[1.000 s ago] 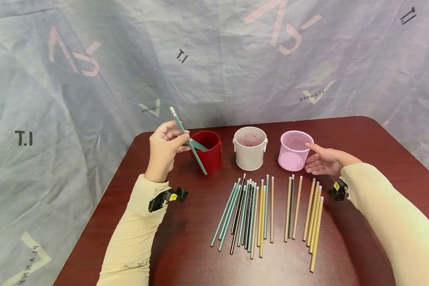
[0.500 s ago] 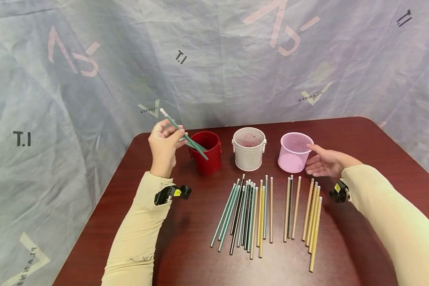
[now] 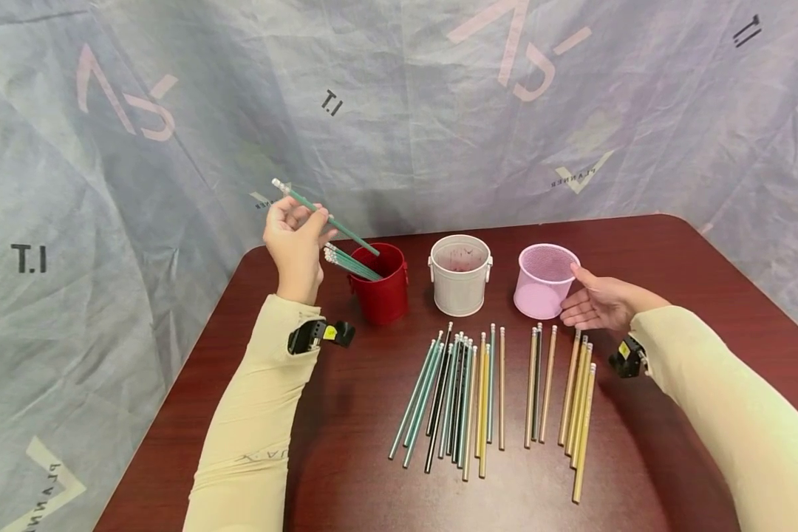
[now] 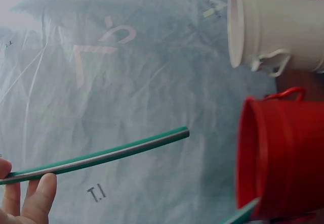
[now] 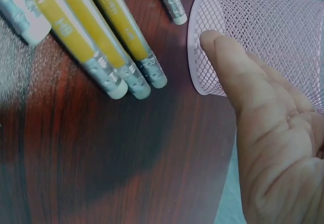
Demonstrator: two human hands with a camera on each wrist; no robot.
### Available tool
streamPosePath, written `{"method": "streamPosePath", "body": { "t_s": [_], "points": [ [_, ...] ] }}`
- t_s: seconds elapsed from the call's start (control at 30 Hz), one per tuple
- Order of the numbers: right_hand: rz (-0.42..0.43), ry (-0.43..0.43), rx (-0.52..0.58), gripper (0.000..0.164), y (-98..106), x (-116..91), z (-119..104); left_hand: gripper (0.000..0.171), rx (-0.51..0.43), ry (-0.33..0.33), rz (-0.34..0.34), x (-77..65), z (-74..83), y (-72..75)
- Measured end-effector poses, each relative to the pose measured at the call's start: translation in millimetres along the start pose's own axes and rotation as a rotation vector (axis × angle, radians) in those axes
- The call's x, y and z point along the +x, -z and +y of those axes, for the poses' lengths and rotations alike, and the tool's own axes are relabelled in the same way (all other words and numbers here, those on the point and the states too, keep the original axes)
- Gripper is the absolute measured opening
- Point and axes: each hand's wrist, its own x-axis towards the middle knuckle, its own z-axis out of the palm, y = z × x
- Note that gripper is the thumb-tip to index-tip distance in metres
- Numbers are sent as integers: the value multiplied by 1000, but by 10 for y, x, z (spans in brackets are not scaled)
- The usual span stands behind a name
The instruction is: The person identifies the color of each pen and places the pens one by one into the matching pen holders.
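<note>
Pencil (image 3: 352,236), green and tilted, is pinched by the fingers of the left hand (image 3: 298,245) above the red bucket (image 3: 383,301), where other green pencils (image 3: 354,264) are contained. Beside the pink mesh cup (image 3: 541,297), the right hand (image 3: 601,301) is held with fingers extended.

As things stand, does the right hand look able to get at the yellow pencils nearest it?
Likely yes: the right hand, beside the pink cup, holds no pencil, and only bare tabletop shows between it and the yellow pencils.
</note>
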Motion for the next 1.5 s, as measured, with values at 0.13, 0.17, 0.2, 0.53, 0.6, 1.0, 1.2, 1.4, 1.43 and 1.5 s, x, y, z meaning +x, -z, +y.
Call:
{"method": "streamPosePath", "body": {
  "t_s": [0.13, 0.17, 0.2, 0.53, 0.6, 1.0, 1.2, 1.4, 1.43, 1.5],
  "points": [
    [3, -1, -5, 102, 12, -15, 1, 25, 12, -10, 19, 87, 21, -74],
    [5, -2, -8, 101, 12, -21, -2, 25, 26, -9, 20, 103, 15, -85],
    [10, -1, -7, 101, 14, -28, -7, 25, 39, -7, 18, 118, 5, -93],
    [60, 7, -10, 94, -8, -38, -98, 23, 436, 203, -154, 276, -107, -69],
    [72, 10, -17, 93, 1, -40, -105, 25, 456, 242, -158, 281, -154, -59],
    [72, 18, -23, 92, -4, -27, -94, 20, 561, 423, -169, 26, -553, 43],
    [99, 30, -14, 90, -42, -23, -88, 20, 580, 444, -177, -60, -675, 66],
    [136, 52, -17, 89, -69, -4, -71, 14, 734, 396, -203, -92, -719, 71],
    [138, 51, -13, 88, -69, -2, -63, 13, 778, 380, -213, -89, -714, 69],
    [137, 44, -7, 89, -63, -1, -44, 14, 842, 364, -233, -79, -693, 66]
  ]
}}
